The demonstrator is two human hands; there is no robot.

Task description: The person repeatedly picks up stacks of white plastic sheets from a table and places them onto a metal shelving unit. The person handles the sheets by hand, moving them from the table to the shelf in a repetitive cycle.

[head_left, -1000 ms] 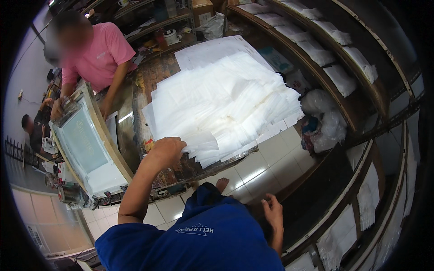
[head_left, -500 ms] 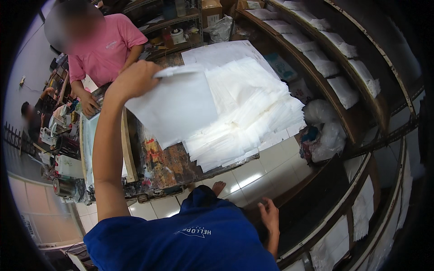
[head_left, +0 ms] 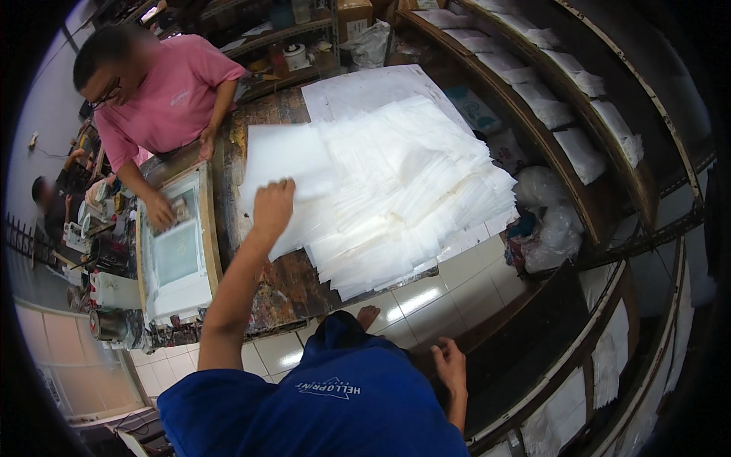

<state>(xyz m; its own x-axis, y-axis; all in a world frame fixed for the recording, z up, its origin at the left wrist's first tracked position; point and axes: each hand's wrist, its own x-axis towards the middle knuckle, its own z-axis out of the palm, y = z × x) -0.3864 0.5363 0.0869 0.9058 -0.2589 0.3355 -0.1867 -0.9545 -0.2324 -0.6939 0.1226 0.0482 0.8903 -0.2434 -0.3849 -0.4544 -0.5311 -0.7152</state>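
Observation:
My left hand (head_left: 274, 204) is closed at the near edge of a thin white translucent sheet (head_left: 288, 154), over the left side of the pile. The sheet lies tilted and slightly blurred, and my fingertips are partly hidden. A wide, fanned-out pile of similar white sheets (head_left: 411, 183) covers much of the stained worktable (head_left: 283, 291). My right hand (head_left: 449, 364) hangs low by my side over the floor, fingers apart and holding nothing.
Left of the table edge, a co-worker in a pink shirt (head_left: 171, 91) moves a small tool over a framed printing screen (head_left: 177, 259). Racks (head_left: 525, 126) holding white sheets stand on the right. Clear plastic bags (head_left: 544, 221) lie beside the table, above the tiled floor (head_left: 449, 286).
My left hand has come down and to the right, nearer me, with the sheet now lying across the pile's left side. The co-worker's hand has moved over the screen. My right hand has hardly moved.

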